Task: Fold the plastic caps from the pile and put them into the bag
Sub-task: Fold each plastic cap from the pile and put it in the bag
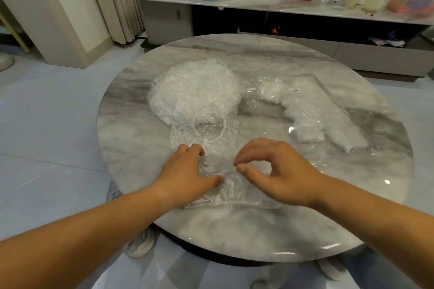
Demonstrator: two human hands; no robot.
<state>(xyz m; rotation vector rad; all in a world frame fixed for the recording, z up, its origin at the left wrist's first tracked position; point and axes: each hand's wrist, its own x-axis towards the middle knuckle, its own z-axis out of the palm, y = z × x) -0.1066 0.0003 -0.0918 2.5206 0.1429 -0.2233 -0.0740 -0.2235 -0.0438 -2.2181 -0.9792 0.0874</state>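
Plastic cap (231, 191): lies crumpled on the tabletop (258, 230) at the near edge, between the two hands; long axis runs left to right.
Left hand (187, 172): on the cap's left end, thumb laid on the film, fingers curled into it; it grips the cap.
Right hand (277, 171): over the cap's right part, thumb and forefinger almost meeting; whether film is pinched between them cannot be told.
Pile (195, 91): far of the hands, slightly left.
Bag (328, 105): far right, holding white folded caps; nearer the right hand.
Judgement: fold not finished; the transfer would go right and away.
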